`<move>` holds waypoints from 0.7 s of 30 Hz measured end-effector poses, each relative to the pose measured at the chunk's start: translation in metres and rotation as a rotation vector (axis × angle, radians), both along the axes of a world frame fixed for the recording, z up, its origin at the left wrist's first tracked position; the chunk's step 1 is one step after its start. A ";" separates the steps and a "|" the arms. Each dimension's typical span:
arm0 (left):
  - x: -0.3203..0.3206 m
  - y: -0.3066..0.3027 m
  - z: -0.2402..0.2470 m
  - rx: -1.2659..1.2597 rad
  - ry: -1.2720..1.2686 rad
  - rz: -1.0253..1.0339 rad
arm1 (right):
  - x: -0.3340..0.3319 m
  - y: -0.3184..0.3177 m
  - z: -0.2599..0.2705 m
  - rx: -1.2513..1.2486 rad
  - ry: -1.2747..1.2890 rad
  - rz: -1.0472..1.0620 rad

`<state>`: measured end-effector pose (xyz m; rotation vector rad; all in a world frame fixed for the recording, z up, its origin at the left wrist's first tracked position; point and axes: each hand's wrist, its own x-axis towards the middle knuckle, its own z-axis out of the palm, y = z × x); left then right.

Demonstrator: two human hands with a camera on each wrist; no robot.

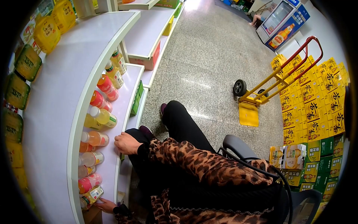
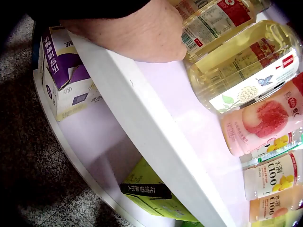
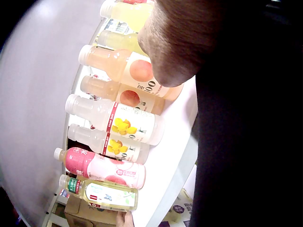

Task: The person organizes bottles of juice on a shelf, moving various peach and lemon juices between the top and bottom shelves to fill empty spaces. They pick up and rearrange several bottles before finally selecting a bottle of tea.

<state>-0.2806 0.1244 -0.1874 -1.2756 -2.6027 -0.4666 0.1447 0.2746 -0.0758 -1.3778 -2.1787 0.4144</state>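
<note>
At the near end of the lower shelf (image 1: 123, 97), my left hand (image 1: 107, 205) holds a bottle of pale yellow drink (image 2: 218, 23) near its base, and its fingers are mostly hidden in the left wrist view. Another yellow bottle (image 2: 251, 71), with a butterfly on its label, stands right beside it. My right hand (image 1: 127, 143) rests at the shelf's front edge with loosely bent fingers and holds nothing. Close to it stand peach-coloured drink bottles (image 3: 135, 71). Between the hands are clear lemon-label bottles (image 3: 125, 120) and a pink peach bottle (image 3: 106, 168).
An upper shelf (image 1: 56, 112) overhangs the bottles. Beneath them are a green box (image 2: 156, 189) and a purple-white carton (image 2: 64, 71). Across the floor stand a yellow hand truck (image 1: 257, 97), stacked yellow cartons (image 1: 309, 97) and a drinks fridge (image 1: 281, 24). A chair armrest (image 1: 238, 145) is beside me.
</note>
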 end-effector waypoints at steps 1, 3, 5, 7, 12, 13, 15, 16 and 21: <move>0.001 0.000 0.001 -0.016 -0.007 0.013 | 0.000 0.000 0.000 0.004 0.001 0.007; 0.004 0.000 0.004 -0.032 -0.014 0.027 | 0.000 0.000 -0.001 0.005 0.004 0.003; 0.006 0.000 0.006 -0.033 -0.012 0.031 | -0.001 0.001 -0.002 0.007 0.007 0.000; 0.006 0.000 0.007 -0.050 -0.002 0.030 | -0.001 0.001 -0.003 0.005 0.004 -0.002; 0.005 0.000 0.006 -0.071 -0.008 0.029 | -0.001 0.001 -0.004 0.013 0.009 -0.006; 0.005 0.001 0.006 -0.067 -0.001 0.028 | -0.001 0.001 -0.004 0.015 0.012 -0.007; 0.005 0.000 0.006 -0.064 0.005 0.028 | -0.002 0.001 -0.005 0.014 0.011 -0.009; 0.006 0.000 0.006 -0.061 0.003 0.026 | -0.002 0.001 -0.005 0.013 0.010 -0.011; 0.004 0.000 0.004 -0.060 0.016 0.026 | -0.002 0.001 -0.006 0.010 0.009 -0.010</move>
